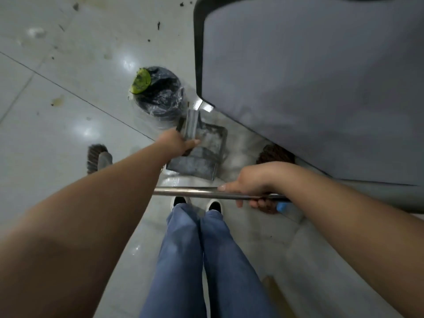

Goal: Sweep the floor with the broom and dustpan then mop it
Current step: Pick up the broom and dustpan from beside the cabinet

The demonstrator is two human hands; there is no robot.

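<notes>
My left hand [177,141] grips the handle of a grey metal dustpan [202,154], which hangs tilted just above the tiled floor. My right hand [251,187] is curled round a shiny metal broom handle [195,193] that runs level across the view above my shoes. The broom's dark bristle head [97,158] pokes out on the left, partly hidden behind my left forearm. A black bin lined with a plastic bag [160,92] stands just beyond the dustpan, with a green leaf [141,81] on its rim.
A large grey table [309,76] with a dark edge fills the upper right, its metal leg [203,105] beside the dustpan. A brown round thing [275,154] shows under its edge. Dark crumbs and stains dot the pale tiles [57,65] at upper left.
</notes>
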